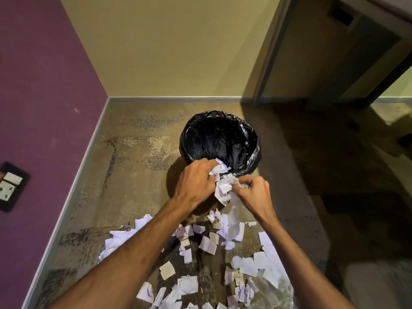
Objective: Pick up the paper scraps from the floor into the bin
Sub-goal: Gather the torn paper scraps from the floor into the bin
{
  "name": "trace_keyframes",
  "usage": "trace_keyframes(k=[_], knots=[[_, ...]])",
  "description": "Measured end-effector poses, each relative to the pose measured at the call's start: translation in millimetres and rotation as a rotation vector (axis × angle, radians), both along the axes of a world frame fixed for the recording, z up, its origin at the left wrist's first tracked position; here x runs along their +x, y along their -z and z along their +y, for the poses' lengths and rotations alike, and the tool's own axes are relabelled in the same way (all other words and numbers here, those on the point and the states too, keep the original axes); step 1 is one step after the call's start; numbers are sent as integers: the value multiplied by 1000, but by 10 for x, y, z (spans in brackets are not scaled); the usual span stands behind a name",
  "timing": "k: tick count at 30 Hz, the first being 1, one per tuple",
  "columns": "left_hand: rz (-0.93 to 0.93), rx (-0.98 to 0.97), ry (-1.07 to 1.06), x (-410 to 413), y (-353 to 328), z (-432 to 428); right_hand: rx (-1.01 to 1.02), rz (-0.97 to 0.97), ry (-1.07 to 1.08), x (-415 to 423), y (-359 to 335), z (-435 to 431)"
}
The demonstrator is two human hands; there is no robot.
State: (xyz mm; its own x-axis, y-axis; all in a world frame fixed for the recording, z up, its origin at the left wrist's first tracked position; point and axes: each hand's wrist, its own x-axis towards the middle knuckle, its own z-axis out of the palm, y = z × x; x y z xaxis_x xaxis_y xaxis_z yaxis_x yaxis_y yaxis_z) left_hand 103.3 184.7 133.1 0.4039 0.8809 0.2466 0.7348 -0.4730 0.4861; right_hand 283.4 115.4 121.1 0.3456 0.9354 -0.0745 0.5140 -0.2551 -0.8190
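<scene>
Far left, a switch plate on the purple wall, irrelevant. Left hand: fingers curled round the top of a wad of scraps, gripping it. The wad sits at the near rim of the black-lined bin, mostly in front of the opening rather than over it. Right hand: fingertips pinching the wad's lower right edge, other fingers curled in. A pale strip dangles below the wad; can't tell whether it's paper or plastic. Judged step: dumping this handful. To do it well, push both hands forward until the whole wad, tail included, clears the rim, drop low into the mouth, then spread the fingers; letting go here would likely shed bits on the near side. Loose scraps are scattered across the floor under both forearms, so plenty of handfuls remain. Right of that, only shadowed floor.
</scene>
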Motion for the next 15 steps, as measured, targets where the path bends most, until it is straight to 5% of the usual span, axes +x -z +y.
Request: trace_keyframes(k=[7, 15], knots=[[-66, 47, -65, 174, -279, 541, 94, -7, 27, 139, -421, 672], [-50, -133, -211, 277, -147, 994, 23, -69, 211, 151, -516, 1488]])
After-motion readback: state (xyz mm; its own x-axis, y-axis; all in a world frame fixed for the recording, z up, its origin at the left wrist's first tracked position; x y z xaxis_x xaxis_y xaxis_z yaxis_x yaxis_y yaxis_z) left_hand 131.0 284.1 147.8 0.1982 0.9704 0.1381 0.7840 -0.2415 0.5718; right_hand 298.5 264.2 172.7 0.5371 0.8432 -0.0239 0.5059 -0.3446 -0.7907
